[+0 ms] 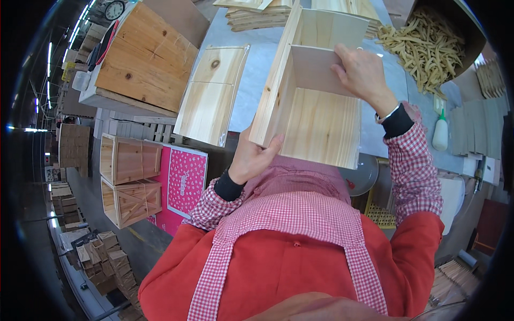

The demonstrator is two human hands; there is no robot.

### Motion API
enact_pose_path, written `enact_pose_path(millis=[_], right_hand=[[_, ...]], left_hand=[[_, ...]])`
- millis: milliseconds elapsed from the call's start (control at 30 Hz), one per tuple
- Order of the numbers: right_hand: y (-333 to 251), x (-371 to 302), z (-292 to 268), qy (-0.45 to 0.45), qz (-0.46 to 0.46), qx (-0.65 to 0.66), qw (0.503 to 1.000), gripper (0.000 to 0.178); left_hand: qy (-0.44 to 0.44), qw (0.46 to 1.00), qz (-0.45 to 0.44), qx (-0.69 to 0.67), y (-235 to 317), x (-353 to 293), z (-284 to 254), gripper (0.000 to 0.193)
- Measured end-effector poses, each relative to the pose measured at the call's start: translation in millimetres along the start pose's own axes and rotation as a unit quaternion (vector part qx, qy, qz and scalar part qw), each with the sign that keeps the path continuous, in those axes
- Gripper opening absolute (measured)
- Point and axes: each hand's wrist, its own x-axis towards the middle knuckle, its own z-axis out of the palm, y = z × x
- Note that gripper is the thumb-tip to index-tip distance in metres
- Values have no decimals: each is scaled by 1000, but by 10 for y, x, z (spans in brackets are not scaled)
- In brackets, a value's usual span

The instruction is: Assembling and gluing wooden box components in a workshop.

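A pale wooden box with an open side is tilted in front of me at the near edge of the table. Inside it, a thin greyish divider panel splits the space into two compartments. My left hand grips the near left corner of the box, thumb on the inside and fingers behind the side board. Bent over the divider's right end, my right hand pinches that edge; its fingertips are partly hidden.
Left on the table lies a flat wooden panel, with stacked boards behind. At right are a carton of pale strips, a glue bottle and grey panels. Wooden crates stand at my left.
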Motion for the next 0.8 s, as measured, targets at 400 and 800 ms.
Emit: enact_pose_path(millis=[400,800], right_hand=[[-36,-71,32,29,-40,43,998,25],[-21,-79,-46,52,-70,31,996,41]], left_hand=[[-155,987,39,24,58,21,-334,55],[269,902,-295,-168,-1477,-828,-1481,16]])
